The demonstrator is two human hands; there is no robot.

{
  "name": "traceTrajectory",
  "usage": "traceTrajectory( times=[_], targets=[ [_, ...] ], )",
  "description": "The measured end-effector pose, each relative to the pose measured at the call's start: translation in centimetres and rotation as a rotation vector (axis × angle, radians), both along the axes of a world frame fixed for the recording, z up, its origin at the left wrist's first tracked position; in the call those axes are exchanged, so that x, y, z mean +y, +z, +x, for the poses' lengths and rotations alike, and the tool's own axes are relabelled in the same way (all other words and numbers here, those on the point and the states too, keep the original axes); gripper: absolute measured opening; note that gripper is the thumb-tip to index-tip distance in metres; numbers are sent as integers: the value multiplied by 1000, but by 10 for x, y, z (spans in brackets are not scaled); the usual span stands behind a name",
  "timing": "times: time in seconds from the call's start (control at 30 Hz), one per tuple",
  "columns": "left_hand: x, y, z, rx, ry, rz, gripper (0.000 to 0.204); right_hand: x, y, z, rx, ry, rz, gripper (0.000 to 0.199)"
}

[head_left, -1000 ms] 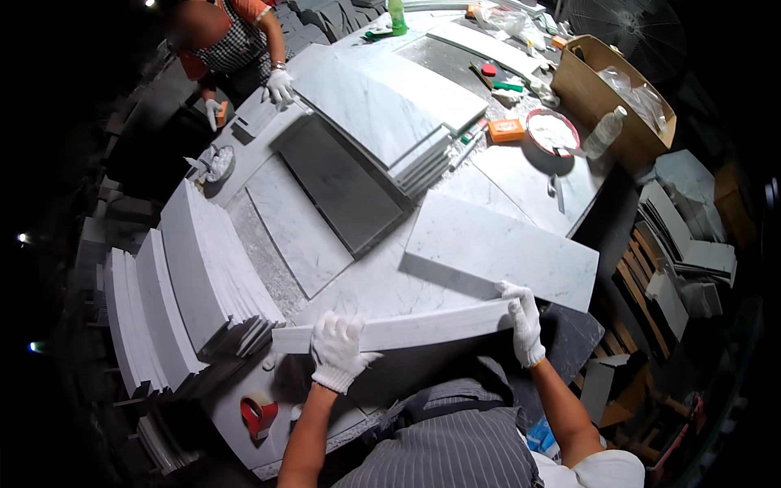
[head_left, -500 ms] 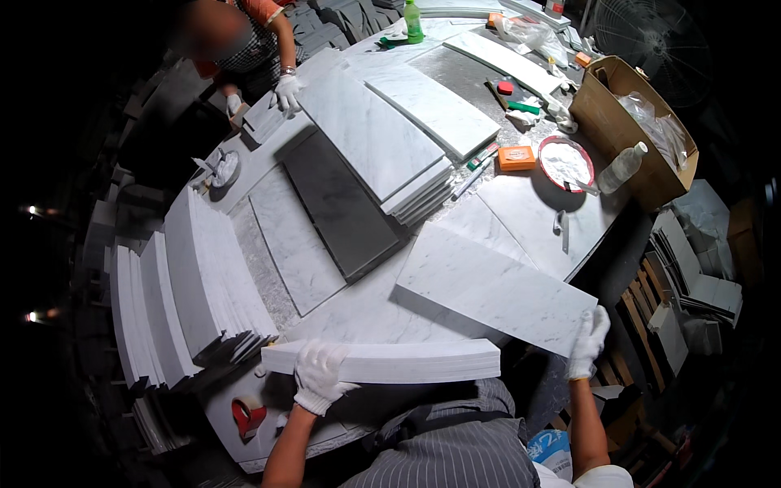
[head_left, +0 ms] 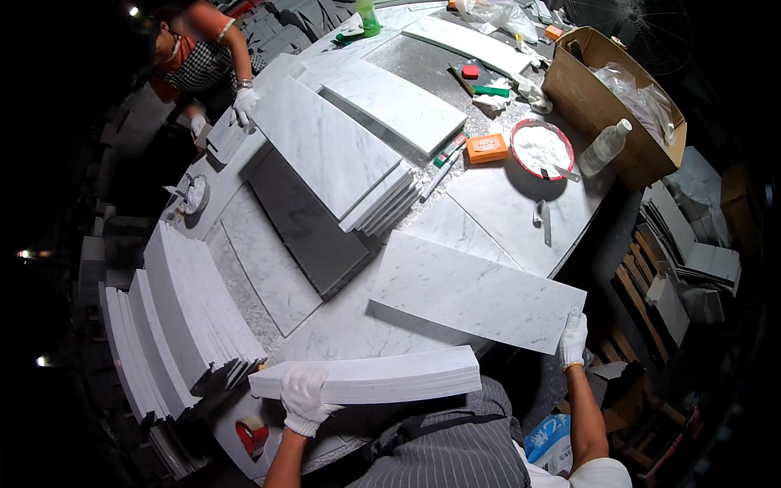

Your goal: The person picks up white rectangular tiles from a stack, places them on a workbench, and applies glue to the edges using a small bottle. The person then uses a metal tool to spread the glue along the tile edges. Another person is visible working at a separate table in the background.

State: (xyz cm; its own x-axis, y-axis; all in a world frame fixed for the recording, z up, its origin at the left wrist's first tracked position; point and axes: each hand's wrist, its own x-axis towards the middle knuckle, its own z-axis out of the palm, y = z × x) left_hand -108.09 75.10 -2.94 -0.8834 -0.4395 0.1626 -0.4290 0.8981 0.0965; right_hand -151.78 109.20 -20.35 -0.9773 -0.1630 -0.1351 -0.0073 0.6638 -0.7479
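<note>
My white-gloved left hand [head_left: 305, 396] is closed over the left end of a short stack of white marble tiles [head_left: 390, 368] at the table's near edge. The layered long edges of this stack face me. My right hand [head_left: 573, 339], also gloved, grips the near right corner of a single grey-veined marble tile [head_left: 480, 289]. That tile lies slanted across the table's right side, its right end past the table edge. Part of my right fingers is hidden at the tile's end. A red tape dispenser [head_left: 252, 435] sits left of my left wrist.
More marble tiles [head_left: 333, 154] are piled mid-table beside a dark grey slab [head_left: 305, 224]. Upright tiles [head_left: 191, 313] line the left. A red-rimmed bowl of white powder [head_left: 541, 149], a bottle [head_left: 606, 148] and a cardboard box [head_left: 561, 77] stand right. A co-worker's gloved hand [head_left: 244, 106] is far left.
My view has shifted, so most table items appear further left. The stack under my left hand has tipped, showing more of its top face. My right hand still holds its tile.
</note>
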Motion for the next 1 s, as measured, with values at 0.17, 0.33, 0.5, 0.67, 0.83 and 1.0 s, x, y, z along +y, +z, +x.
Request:
traceTrajectory(
  times=[0.17, 0.33, 0.5, 0.67, 0.83, 1.0],
  targets=[
    [1, -1, 0, 2, 19, -13, 67, -15, 3, -34, -21, 94, 8, 50],
    [0, -3, 2, -7, 6, 3, 68, -51, 15, -66, -80, 162, 14, 51],
    [1, -4, 5, 7, 16, -2, 66, -65, 17, -81, -64, 203, 120, 53],
    [1, -7, 9, 5, 19, 6, 66, -66, 13, -84, -51, 185, 78, 58],
    [-1, -9, 4, 33, 6, -1, 67, -69, 51, -84, 54, 279, 517, 64],
    [4, -2, 11, -13, 79, 3, 57, -104, 131, 0, 11, 479, -223, 39]
  ],
)
